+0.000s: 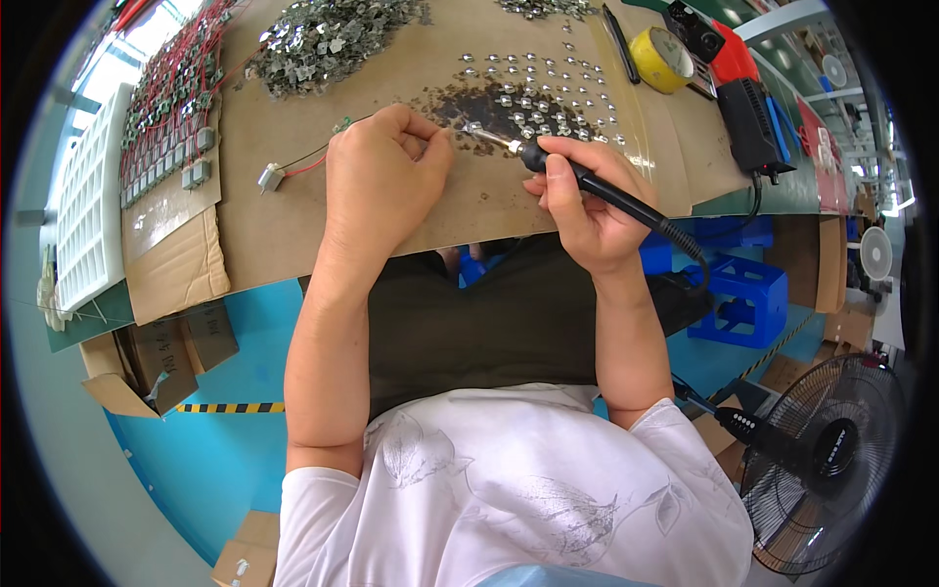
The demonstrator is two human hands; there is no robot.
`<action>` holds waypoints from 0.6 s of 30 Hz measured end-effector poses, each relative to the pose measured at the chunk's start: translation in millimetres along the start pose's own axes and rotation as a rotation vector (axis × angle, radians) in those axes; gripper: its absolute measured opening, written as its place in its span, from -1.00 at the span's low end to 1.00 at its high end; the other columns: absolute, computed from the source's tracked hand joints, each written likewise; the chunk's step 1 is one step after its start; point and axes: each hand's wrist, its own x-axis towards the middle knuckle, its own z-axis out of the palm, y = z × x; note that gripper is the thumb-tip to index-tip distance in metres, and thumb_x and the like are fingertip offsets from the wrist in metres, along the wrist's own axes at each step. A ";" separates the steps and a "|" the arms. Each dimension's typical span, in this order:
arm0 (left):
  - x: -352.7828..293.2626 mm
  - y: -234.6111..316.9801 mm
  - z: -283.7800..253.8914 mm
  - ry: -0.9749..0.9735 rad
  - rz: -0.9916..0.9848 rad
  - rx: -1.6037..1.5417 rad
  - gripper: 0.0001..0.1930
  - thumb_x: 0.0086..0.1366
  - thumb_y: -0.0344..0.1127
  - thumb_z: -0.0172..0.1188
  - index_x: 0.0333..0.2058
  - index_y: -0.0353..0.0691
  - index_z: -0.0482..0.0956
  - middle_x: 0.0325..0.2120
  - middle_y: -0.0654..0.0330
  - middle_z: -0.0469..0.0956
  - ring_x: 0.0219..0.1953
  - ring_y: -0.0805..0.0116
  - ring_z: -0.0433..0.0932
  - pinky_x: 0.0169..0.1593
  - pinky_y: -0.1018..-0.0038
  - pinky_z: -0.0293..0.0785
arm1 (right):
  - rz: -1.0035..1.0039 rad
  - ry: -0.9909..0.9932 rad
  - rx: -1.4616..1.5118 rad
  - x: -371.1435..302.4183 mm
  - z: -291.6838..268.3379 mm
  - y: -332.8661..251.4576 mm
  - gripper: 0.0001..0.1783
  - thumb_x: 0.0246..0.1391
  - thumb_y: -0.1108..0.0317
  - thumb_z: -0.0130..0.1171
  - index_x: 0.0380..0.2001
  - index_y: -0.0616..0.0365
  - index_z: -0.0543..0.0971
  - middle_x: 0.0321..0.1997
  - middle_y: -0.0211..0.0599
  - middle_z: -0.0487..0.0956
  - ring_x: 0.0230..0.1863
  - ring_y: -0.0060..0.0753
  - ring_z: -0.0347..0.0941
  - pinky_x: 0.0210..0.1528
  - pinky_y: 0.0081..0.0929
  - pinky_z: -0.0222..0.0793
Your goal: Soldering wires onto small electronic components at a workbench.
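Observation:
My right hand (602, 220) is closed around the black handle of a soldering iron (626, 203). Its metal tip points left, over a dark scorched patch (479, 108) on the brown board. Just left of that tip, my left hand (381, 176) has thumb and fingers pinched together; what lies between them is hidden. A small silvery block (271, 177) with a red and a black wire rests left of this hand, its wires running behind the hand. Several small shiny metal pieces with solder blobs (528, 103) stand in rows beyond the iron.
A heap of metal pieces (328, 44) lies at the back. Wired blocks (171, 127) fill cardboard at left, beside a white grid tray (93, 196). Yellow tape (661, 59), a black pen (620, 44) and a black power box (753, 122) lie right. A fan (827, 460) stands lower right.

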 end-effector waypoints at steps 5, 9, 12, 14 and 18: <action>1.3 -0.2 0.5 -0.011 -0.016 -0.005 -0.83 0.21 -0.34 0.41 -0.42 -0.36 0.71 -0.70 0.18 0.61 -0.64 0.33 0.58 -0.39 0.41 0.53 | 0.000 -0.001 0.002 0.8 0.5 -0.6 -0.86 0.17 0.57 0.36 -0.19 0.29 0.74 -0.50 -0.34 0.65 -0.52 -0.64 0.55 -0.55 -0.67 0.36; 2.2 -1.2 0.3 -0.015 -0.012 0.011 -0.83 0.23 -0.34 0.41 -0.42 -0.35 0.70 -0.71 0.19 0.58 -0.66 0.34 0.54 -0.41 0.39 0.50 | -0.008 -0.006 -0.002 0.6 -1.0 1.4 -0.86 0.19 0.56 0.36 -0.18 0.29 0.74 -0.49 -0.33 0.65 -0.52 -0.62 0.56 -0.54 -0.67 0.39; 0.8 -2.8 0.3 0.012 -0.026 -0.018 -0.83 0.24 -0.35 0.41 -0.41 -0.36 0.70 -0.74 0.20 0.54 -0.68 0.38 0.47 -0.43 0.39 0.45 | 0.015 0.003 0.057 -1.6 0.1 1.6 -0.85 0.22 0.55 0.34 -0.15 0.31 0.73 -0.45 -0.30 0.67 -0.49 -0.59 0.63 -0.52 -0.68 0.48; -0.7 -2.2 -0.2 0.035 -0.043 -0.044 -0.84 0.25 -0.36 0.41 -0.41 -0.36 0.69 -0.75 0.21 0.51 -0.69 0.41 0.43 -0.45 0.39 0.43 | 0.039 0.023 0.120 -3.3 0.9 1.4 -0.85 0.24 0.54 0.33 -0.13 0.32 0.73 -0.43 -0.29 0.67 -0.47 -0.56 0.67 -0.50 -0.68 0.54; -1.3 -0.2 -1.6 0.071 -0.020 -0.064 -0.83 0.28 -0.36 0.40 -0.39 -0.36 0.67 -0.75 0.22 0.50 -0.69 0.49 0.40 -0.46 0.43 0.39 | 0.068 0.046 0.156 -5.6 0.6 1.7 -0.83 0.27 0.53 0.31 -0.10 0.33 0.72 -0.38 -0.27 0.68 -0.45 -0.54 0.70 -0.47 -0.67 0.59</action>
